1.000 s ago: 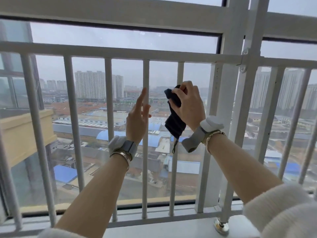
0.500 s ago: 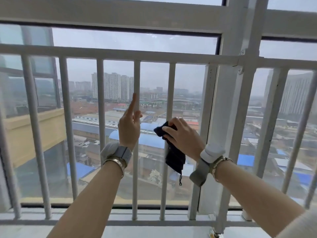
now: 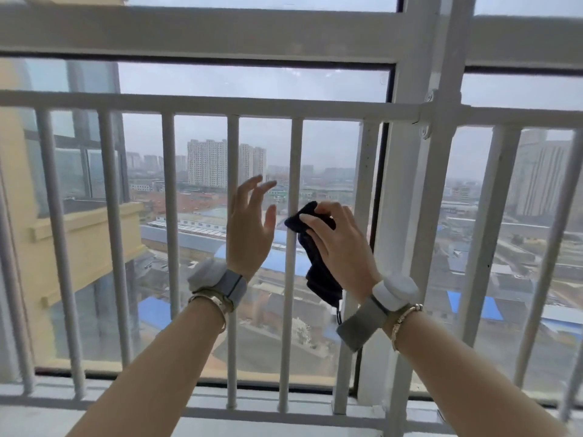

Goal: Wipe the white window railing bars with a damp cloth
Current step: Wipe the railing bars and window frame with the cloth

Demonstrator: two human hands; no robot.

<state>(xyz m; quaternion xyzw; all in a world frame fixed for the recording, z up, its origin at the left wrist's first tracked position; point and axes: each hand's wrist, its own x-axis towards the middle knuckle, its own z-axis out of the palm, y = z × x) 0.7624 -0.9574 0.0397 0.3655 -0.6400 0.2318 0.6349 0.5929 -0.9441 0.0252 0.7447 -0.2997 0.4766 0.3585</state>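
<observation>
At mid-height on the railing (image 3: 220, 104), fifth bar (image 3: 291, 184) from left: cloth (image 3: 318, 266) wrapped round it, gripped by right hand (image 3: 337, 244). Sits slightly higher than 0.5 s ago, yet below the position of 1.0 s ago, when it was up near the top of the stroke. Read as an up-down rubbing pass on one bar; stroke likely reversing upward. Camera also shifted, so part of the apparent travel may be head motion.

Meaning for task: same bar under work throughout, wiping in progress, not finished. Bars to the left and right show no contact at present; which are already done cannot be told.

Right hand: clenched on cloth, thumb and fingers curled over the upper wad, pressing it against the bar. Lower tail of cloth hangs free below the palm, with a small loop or tag at the end.

Left hand (image 3: 250, 228): released, fingers spread and nearly straight, palm toward the right hand, holding nothing. Lies in front of the fourth bar (image 3: 232, 152); contact with it cannot be told. Apart from cloth.

Cloth dark, dampness not visible.
</observation>
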